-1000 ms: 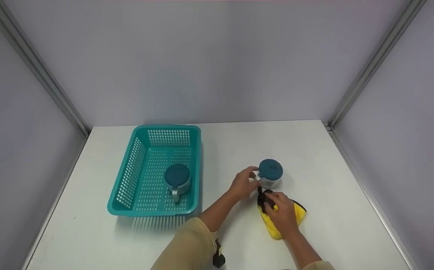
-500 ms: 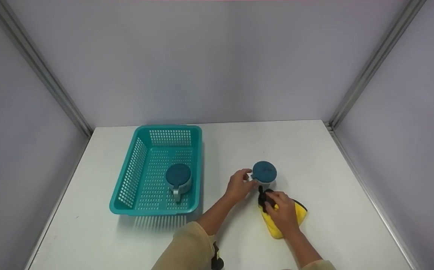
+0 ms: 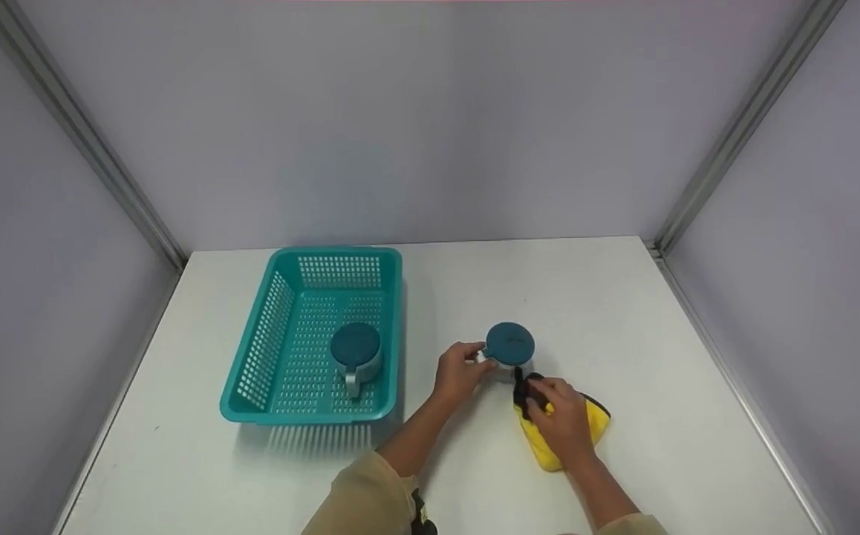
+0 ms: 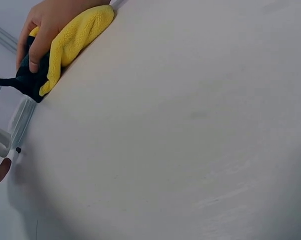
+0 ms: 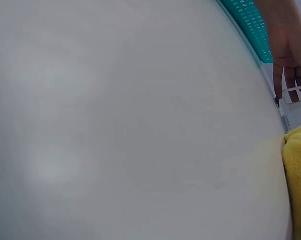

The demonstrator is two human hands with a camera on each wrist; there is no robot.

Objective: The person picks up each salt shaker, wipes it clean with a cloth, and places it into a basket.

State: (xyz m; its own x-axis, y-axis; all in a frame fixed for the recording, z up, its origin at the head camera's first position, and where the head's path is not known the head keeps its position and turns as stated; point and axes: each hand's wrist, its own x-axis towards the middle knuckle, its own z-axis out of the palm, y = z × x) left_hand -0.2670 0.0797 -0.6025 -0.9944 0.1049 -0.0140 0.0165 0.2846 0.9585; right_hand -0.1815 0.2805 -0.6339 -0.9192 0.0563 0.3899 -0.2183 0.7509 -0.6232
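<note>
Left hand [image 3: 460, 369] has its fingers curled onto the handle of the upturned mug [image 3: 509, 346], pinching it at the mug's left side; the mug stands mouth-down on the white table [image 3: 623, 312], teal base up, right of the basket and just beyond the cloth; right hand [image 3: 565, 416] is pressed down on the yellow cloth [image 3: 552, 453], fingers bent over its dark edge and gripping it, as the left wrist view shows plainly; cloth and mug sit just beside each other, and I cannot tell whether they touch.

Out from there: the teal basket [image 3: 266, 327] sits on the table's left half, well apart from the cloth; inside it a second mug [image 3: 356, 351] is already parked upside down, handle pointing toward the person; beige sleeves show at the bottom edge.

Progress, as I read it: one mug looks dealt with and stowed in the basket; the other is out on the table, in hand beside the cloth; so roughly halfway, with this mug left to finish and put alongside its twin.
</note>
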